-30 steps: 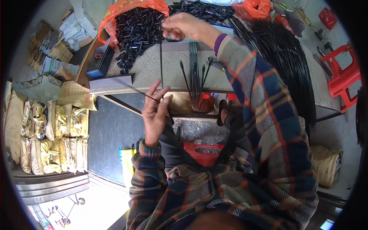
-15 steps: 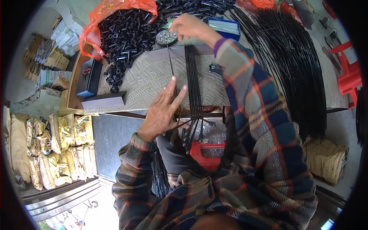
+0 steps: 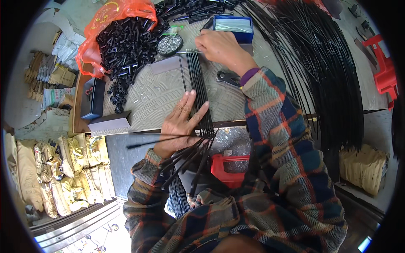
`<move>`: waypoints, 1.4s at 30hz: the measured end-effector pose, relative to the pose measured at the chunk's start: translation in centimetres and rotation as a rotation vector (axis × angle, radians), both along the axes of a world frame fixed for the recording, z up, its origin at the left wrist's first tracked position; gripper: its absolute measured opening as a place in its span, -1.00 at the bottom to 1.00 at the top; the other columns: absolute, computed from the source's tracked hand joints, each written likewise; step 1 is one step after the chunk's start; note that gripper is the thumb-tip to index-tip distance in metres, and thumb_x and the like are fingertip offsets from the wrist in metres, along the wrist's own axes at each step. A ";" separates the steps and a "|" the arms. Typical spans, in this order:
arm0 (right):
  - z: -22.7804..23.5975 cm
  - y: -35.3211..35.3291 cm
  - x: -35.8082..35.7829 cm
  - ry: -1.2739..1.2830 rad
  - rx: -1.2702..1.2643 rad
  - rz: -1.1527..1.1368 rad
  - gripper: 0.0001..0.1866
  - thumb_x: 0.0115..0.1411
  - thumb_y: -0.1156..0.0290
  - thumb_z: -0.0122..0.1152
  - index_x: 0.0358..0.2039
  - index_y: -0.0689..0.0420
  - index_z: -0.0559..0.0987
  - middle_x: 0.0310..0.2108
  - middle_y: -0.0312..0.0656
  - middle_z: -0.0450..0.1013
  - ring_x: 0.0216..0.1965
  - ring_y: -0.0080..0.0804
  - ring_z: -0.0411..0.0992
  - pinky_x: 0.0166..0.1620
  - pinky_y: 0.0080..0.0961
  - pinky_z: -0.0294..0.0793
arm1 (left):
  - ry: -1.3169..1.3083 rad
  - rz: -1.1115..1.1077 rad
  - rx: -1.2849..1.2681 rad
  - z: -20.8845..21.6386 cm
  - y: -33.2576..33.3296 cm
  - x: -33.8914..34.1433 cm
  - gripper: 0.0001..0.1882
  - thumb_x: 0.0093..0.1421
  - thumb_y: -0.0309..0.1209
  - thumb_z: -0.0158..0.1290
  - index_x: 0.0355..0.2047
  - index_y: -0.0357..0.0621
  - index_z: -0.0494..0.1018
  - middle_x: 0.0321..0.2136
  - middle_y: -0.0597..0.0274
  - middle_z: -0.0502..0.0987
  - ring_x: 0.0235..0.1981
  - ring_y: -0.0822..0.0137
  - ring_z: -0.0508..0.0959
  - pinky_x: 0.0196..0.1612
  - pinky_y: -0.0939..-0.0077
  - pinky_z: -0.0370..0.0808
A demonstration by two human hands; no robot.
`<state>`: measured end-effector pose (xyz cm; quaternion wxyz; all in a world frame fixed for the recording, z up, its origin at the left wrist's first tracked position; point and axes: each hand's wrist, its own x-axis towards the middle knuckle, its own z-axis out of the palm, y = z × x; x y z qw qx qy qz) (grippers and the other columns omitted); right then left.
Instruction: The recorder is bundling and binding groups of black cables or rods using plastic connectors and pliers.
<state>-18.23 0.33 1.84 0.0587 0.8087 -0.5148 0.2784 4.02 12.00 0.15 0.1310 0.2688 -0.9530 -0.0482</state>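
Several thin black rods [image 3: 195,80] lie side by side across the table's near edge, their thicker dark ends fanned out over my lap. My left hand [image 3: 179,124] rests on them with fingers stretched and spread; the thumb is partly hidden beneath the rods. My right hand [image 3: 225,49] is closed, its fingertips at the far ends of the rods, where a thin pale strip lies crosswise. Whatever those fingertips hold is hidden. Left of them stands a round black dish [image 3: 170,45] of small shiny metal pieces. Black-handled pliers [image 3: 228,78] lie by my right wrist.
A blue box [image 3: 249,36] of pale thin strips stands beyond my right hand. Black bolt-like parts [image 3: 122,44] spill from an orange plastic bag [image 3: 90,46]. A large bundle of black rods [image 3: 329,80] hangs over the table's right side. A red stool [image 3: 230,170] is below.
My right hand has come nearer and lowered from beside the dish to the rod ends. The rod ends over my lap have fanned out to the left. The whole view has shifted slightly.
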 end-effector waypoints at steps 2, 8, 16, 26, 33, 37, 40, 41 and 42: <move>0.3 0.2 -0.3 -0.030 0.005 0.030 -0.94 -0.01 0.43 0.07 -0.58 0.10 0.43 -0.49 -0.22 0.36 -0.42 -0.17 0.40 -0.41 -0.27 0.33 | 0.021 0.001 0.016 -0.1 0.2 0.2 -0.21 -0.10 0.06 0.04 0.13 -0.02 0.20 0.17 -0.18 0.03 0.19 -0.09 0.08 0.17 0.22 0.12; 0.3 0.3 -0.2 0.019 -0.010 0.051 -0.93 -0.01 0.43 0.09 -0.58 0.10 0.43 -0.48 -0.22 0.36 -0.42 -0.17 0.42 -0.42 -0.27 0.34 | -0.010 0.046 0.081 0.5 0.1 -0.2 -0.14 -0.19 0.05 0.09 0.15 0.02 0.17 0.19 -0.13 0.00 0.20 -0.06 0.08 0.19 0.22 0.10; -0.3 -0.1 -0.5 0.079 -0.060 0.025 -0.95 -0.07 0.52 0.08 -0.52 0.11 0.48 -0.44 -0.20 0.40 -0.40 -0.16 0.44 -0.40 -0.26 0.35 | 0.024 0.049 0.175 1.2 -0.4 -0.3 0.03 -0.30 0.06 0.06 0.20 -0.12 0.01 0.19 -0.22 -0.07 0.21 -0.10 0.03 0.22 0.20 0.02; -0.1 0.3 -0.4 0.036 0.003 0.040 -0.77 -0.11 0.57 0.10 -0.38 0.04 0.52 -0.41 -0.17 0.40 -0.36 -0.18 0.44 -0.35 -0.29 0.36 | 0.057 0.054 0.238 1.2 -0.4 0.0 -0.03 -0.12 -0.01 0.09 0.17 -0.36 -0.02 0.19 -0.24 -0.08 0.21 -0.09 0.01 0.22 0.19 0.01; 0.0 0.6 -0.4 0.039 0.066 0.029 -0.71 -0.09 0.57 0.10 -0.31 -0.02 0.54 -0.38 -0.16 0.41 -0.34 -0.17 0.44 -0.34 -0.29 0.39 | 0.088 0.058 0.193 0.7 -0.1 -0.3 0.04 -0.44 -0.43 0.29 0.15 -0.25 0.08 0.20 -0.15 -0.04 0.20 -0.03 0.07 0.21 0.22 0.08; 0.0 0.6 -0.4 0.011 0.032 0.030 -0.71 -0.09 0.57 0.10 -0.30 -0.02 0.54 -0.38 -0.14 0.41 -0.36 -0.16 0.44 -0.37 -0.30 0.40 | 0.091 0.060 0.184 0.8 0.0 0.0 0.07 -0.48 -0.42 0.30 0.16 -0.19 0.08 0.20 -0.13 -0.04 0.20 -0.01 0.08 0.21 0.21 0.09; 0.0 0.6 -0.3 0.054 0.011 0.022 -0.73 -0.11 0.57 0.11 -0.33 0.00 0.55 -0.39 -0.12 0.41 -0.38 -0.15 0.45 -0.38 -0.30 0.41 | 0.072 0.087 0.191 0.9 0.1 -0.1 0.09 -0.49 -0.41 0.31 0.17 -0.16 0.08 0.20 -0.11 -0.03 0.20 0.00 0.08 0.20 0.20 0.10; 0.0 0.6 -0.5 0.057 0.012 0.017 -0.73 -0.11 0.57 0.11 -0.33 0.00 0.55 -0.39 -0.12 0.41 -0.38 -0.15 0.45 -0.38 -0.30 0.41 | 0.080 0.084 0.208 1.0 0.0 -0.4 0.09 -0.50 -0.41 0.32 0.17 -0.16 0.08 0.20 -0.10 -0.02 0.21 0.01 0.08 0.20 0.21 0.10; 0.1 0.6 -0.8 0.059 0.005 0.000 -0.74 -0.12 0.57 0.12 -0.35 0.01 0.56 -0.40 -0.12 0.40 -0.39 -0.15 0.45 -0.38 -0.30 0.41 | 0.089 0.080 0.225 1.1 -0.1 -0.7 0.10 -0.50 -0.42 0.32 0.17 -0.16 0.08 0.20 -0.10 -0.02 0.21 0.01 0.08 0.20 0.21 0.10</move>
